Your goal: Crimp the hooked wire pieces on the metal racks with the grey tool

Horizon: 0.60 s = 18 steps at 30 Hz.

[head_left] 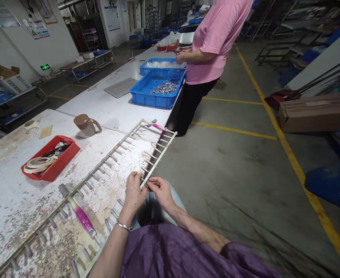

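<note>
A long metal hanging rack (114, 150) with rows of short pegs and thin wire hooks lies slantwise across the table, its near rail jutting past the edge. My left hand (135, 191) is closed at the near rail, its fingertips bent down around a peg there. Just right of it, my right hand (162, 192) pinches at the outer side of that rail; whatever its fingertips hold is too small or hidden to make out. A crossbar coated in pink and pale green (83, 218) spans the rack left of my left wrist.
The white table (100, 104) bears scattered flakes, a red bin (52, 175) with tape rolls, a brown mug (84, 124), a grey board (120, 87) and a blue crate (152, 100) of small shiny parts. A person in a pink shirt (216, 42) stands at the table's far right edge.
</note>
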Each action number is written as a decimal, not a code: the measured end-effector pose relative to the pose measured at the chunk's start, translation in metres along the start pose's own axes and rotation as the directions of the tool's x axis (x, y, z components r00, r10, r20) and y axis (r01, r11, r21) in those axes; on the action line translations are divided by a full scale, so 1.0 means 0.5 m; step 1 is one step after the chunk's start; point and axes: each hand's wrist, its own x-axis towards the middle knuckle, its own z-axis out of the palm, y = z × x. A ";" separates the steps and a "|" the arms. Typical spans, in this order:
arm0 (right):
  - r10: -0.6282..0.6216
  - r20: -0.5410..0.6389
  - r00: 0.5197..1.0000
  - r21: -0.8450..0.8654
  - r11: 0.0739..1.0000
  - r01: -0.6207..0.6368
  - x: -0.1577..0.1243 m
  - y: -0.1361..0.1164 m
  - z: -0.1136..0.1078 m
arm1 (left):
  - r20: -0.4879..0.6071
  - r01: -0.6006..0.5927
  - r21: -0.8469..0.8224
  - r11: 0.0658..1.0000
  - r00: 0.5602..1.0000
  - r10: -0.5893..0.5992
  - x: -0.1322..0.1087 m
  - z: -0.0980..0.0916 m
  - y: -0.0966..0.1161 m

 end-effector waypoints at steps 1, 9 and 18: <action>-0.017 -0.006 1.000 -0.015 1.000 0.017 0.001 0.003 0.000 | -0.005 -0.004 -0.003 1.000 1.000 0.004 0.000 0.000 -0.001; -0.204 -0.035 0.978 -0.218 0.957 0.192 -0.003 -0.002 -0.005 | -0.102 -0.081 -0.016 0.997 0.992 0.079 0.000 0.007 -0.004; -0.266 0.076 0.961 -0.346 0.897 0.275 -0.009 -0.014 -0.006 | -0.104 -0.083 -0.029 0.996 0.991 0.080 0.000 0.004 -0.001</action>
